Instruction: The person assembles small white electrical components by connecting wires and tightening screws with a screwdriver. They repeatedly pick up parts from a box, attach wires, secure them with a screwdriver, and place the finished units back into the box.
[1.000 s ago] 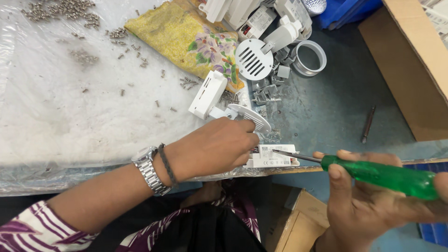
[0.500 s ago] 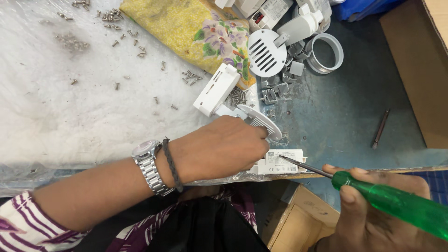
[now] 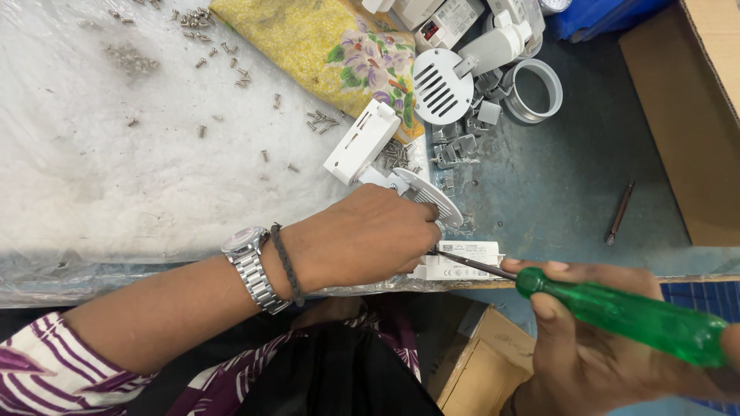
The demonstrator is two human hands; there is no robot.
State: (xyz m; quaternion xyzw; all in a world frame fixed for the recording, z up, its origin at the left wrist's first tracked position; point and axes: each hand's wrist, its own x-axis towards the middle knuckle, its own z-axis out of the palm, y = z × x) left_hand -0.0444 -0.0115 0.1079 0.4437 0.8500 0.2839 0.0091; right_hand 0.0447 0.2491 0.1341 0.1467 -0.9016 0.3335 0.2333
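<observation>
Far left: loose small screws [image 3: 202, 19] scattered over a white plastic sheet [image 3: 92, 169] covering the surface [image 3: 555, 192]. At the near left, a striped sleeve [image 3: 31, 362], then a forearm with a metal wristwatch [image 3: 250, 266] and a dark band just beside it. Left hand [image 3: 362, 239] lying palm down near the front edge of the surface, fingers curled and pressing on a flat white rectangular box [image 3: 462, 262], its left end hidden under the fingers. Just beyond that hand, a white fixture with a slotted round face [image 3: 428, 196], joined to a white rectangular block [image 3: 362, 142] tilted toward the far left. Farther back, a yellow floral cloth [image 3: 324, 46], a round white vented disc [image 3: 443, 86], small grey metal clips [image 3: 462, 139] and a grey ring [image 3: 536, 91]. To the right, right hand [image 3: 601, 347] clenched around the green translucent handle of a screwdriver [image 3: 624, 312], the thin dark shaft angled left with its tip at the white box beside the left fingertips. Near the right of the surface, a loose dark bit [image 3: 620, 212] lying alone; at the far right, a cardboard box [image 3: 694, 115]. Below the front edge, another cardboard box [image 3: 482, 362].
</observation>
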